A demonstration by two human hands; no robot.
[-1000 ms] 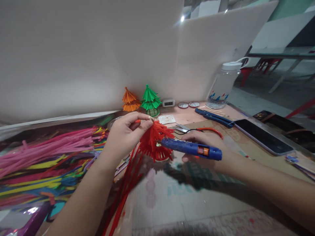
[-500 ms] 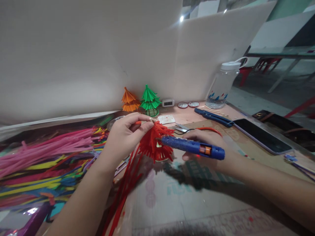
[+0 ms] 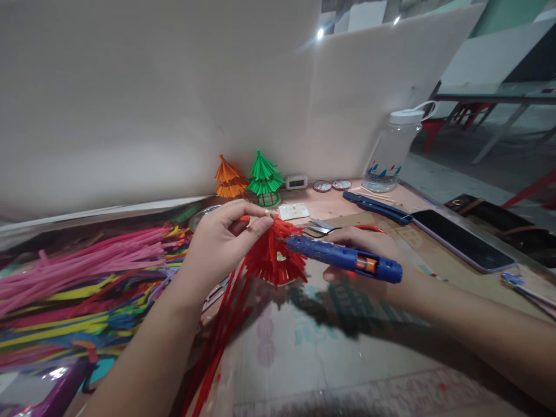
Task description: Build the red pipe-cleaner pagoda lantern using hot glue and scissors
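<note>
My left hand (image 3: 232, 231) pinches the top of a red tiered pavilion-like craft (image 3: 278, 263) made of fuzzy pipe cleaners. My right hand (image 3: 362, 252) is wrapped around a blue hot glue gun (image 3: 343, 258), whose nozzle points left at the upper tier of the red craft. Whether the nozzle tip touches it I cannot tell. Loose red pipe cleaners (image 3: 217, 347) lie below my left wrist. Scissors (image 3: 319, 226) with orange-red handles lie behind my right hand, partly hidden.
An orange craft (image 3: 228, 176) and a green craft (image 3: 263, 179) stand by the white partition. Bundles of coloured pipe cleaners (image 3: 95, 260) cover the left side. Rightward are a water bottle (image 3: 386, 153), a dark blue tool (image 3: 376, 207) and a phone (image 3: 463, 240).
The glue gun in my right hand has shifted slightly right, its nozzle a little higher. My left hand keeps its pinch on the red craft, which has turned or moved very slightly.
</note>
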